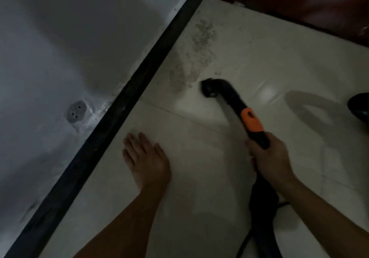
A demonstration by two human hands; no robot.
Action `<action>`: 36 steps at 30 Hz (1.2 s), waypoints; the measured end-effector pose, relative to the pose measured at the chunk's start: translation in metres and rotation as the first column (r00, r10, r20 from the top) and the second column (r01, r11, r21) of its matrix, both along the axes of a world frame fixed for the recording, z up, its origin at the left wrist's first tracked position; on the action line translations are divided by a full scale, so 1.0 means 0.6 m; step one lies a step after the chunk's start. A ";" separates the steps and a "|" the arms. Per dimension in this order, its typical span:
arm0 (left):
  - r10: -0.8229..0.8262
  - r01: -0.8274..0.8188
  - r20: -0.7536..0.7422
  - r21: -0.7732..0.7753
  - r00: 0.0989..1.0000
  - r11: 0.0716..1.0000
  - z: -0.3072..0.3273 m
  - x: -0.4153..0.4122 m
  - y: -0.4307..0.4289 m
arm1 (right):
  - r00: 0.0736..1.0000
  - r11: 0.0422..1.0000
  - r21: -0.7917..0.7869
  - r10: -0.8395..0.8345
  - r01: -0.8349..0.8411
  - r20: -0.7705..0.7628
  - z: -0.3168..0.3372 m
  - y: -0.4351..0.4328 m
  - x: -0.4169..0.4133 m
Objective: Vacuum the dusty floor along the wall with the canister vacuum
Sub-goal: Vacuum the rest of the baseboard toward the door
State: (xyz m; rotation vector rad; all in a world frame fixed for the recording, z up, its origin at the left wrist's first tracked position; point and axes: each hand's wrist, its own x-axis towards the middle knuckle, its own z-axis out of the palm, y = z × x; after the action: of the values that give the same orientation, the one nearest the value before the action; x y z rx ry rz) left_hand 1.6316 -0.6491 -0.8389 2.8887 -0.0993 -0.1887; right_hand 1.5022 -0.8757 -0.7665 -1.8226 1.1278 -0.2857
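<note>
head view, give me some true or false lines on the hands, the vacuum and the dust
1. The right hand grips the black wand just below its orange collar. True.
2. The left hand also holds the wand. False: it lies flat on the floor tile, fingers straight, apart from the wand.
3. A dust patch lies on the floor close by the nozzle, near the black baseboard. True.
4. A plug sits in the wall socket. False: the socket is bare, its holes showing.
</note>
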 end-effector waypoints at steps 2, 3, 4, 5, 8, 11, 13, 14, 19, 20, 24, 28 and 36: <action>0.019 -0.019 -0.034 0.005 0.999 1.000 -0.003 -0.002 0.000 | 0.996 0.996 0.025 -0.089 0.088 0.016 0.007 -0.046 0.010; 0.011 -0.011 -0.056 0.008 0.998 1.000 0.000 -0.002 0.001 | 0.994 0.993 0.047 -0.110 0.109 0.022 0.012 -0.064 0.021; -0.007 0.009 -0.067 0.026 0.998 1.000 0.003 -0.001 0.000 | 0.993 0.991 0.066 -0.119 0.117 0.021 0.019 -0.080 0.035; -0.009 0.012 -0.078 0.032 0.997 0.999 0.006 -0.001 -0.001 | 0.994 0.991 0.076 -0.111 0.110 0.010 0.024 -0.093 0.048; -0.003 0.002 -0.106 -0.019 0.994 1.000 0.017 -0.002 -0.002 | 0.997 0.994 0.079 -0.072 0.073 -0.018 0.030 -0.115 0.094; -0.006 0.005 -0.063 -0.020 0.998 1.000 0.012 -0.001 0.000 | 1.000 0.998 0.058 0.006 -0.005 -0.020 0.029 -0.120 0.118; -0.003 0.000 -0.080 -0.034 0.997 0.999 0.018 -0.001 0.000 | 0.998 0.999 0.015 0.048 -0.048 -0.028 0.020 -0.103 0.109; -0.013 0.010 -0.070 -0.040 0.997 0.999 0.022 -0.003 -0.001 | 0.998 0.998 -0.020 0.061 -0.062 -0.031 0.014 -0.090 0.096; -0.108 0.107 -0.070 -0.013 0.992 0.994 0.032 -0.003 0.026 | 0.976 0.976 -0.080 0.197 -0.205 -0.098 -0.003 -0.012 0.020; -0.138 0.139 -0.073 -0.002 0.988 0.990 0.033 -0.001 0.036 | 0.972 0.974 -0.067 0.211 -0.218 -0.101 0.000 -0.016 0.017; -0.145 0.153 -0.131 0.047 0.981 0.987 0.056 0.012 0.034 | 0.987 0.981 -0.136 0.125 -0.138 -0.100 0.016 -0.086 0.069; -0.080 0.098 -0.197 0.082 0.977 0.992 0.075 0.014 0.005 | 0.966 0.958 -0.143 0.238 -0.250 -0.096 0.014 -0.074 0.100; -0.042 0.045 -0.068 0.042 0.997 0.998 0.032 0.023 -0.003 | 0.971 0.956 -0.183 0.213 -0.231 -0.111 0.013 -0.104 0.124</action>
State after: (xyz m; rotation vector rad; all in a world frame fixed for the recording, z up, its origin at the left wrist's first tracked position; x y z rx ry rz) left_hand 1.6453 -0.6512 -0.8199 2.9214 -0.1473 -0.2990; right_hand 1.5767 -0.9382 -0.7585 -2.1349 0.9711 -0.1883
